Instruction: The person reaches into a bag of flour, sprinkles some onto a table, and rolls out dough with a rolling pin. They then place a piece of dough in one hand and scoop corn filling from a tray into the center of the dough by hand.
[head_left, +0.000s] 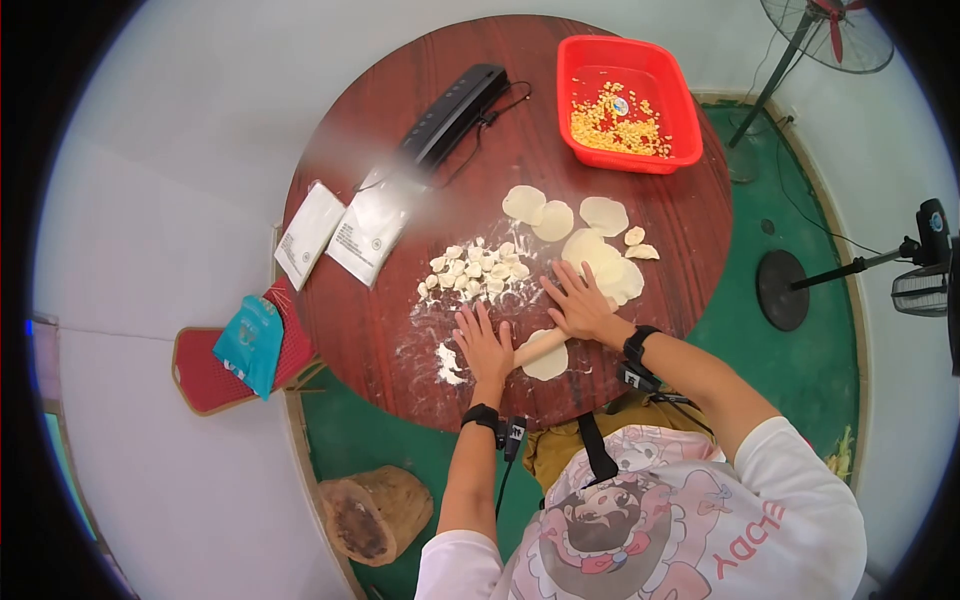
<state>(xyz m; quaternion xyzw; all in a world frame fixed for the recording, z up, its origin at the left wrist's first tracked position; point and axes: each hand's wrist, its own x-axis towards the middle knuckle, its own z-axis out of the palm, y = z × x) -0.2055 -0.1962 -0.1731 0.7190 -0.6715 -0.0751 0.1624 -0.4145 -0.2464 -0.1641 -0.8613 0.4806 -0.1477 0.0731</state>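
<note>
My left hand [485, 347] lies over the left end of a wooden rolling pin [541, 348], its fingers spread. At the pin's other end is my right hand [582, 303], also with fingers stretched out. Under the middle of the pin a round dough wrapper [547, 366] rests on the table. Several flat wrappers [603, 216] lie beyond my right hand, some overlapping. Small dough pieces [473, 270] sit in a floury patch beyond my left hand. Two folded dough pieces [642, 252] are to the right of the wrappers. White flour [449, 364] is heaped left of my left hand.
On the round table [380, 120] stand a red basin [683, 110] with yellow kernels, a black appliance [455, 115] with a cable, and two white packets [311, 235]. A red chair [200, 365] holds a blue bag [252, 345]. Fans [783, 290] stand at the right.
</note>
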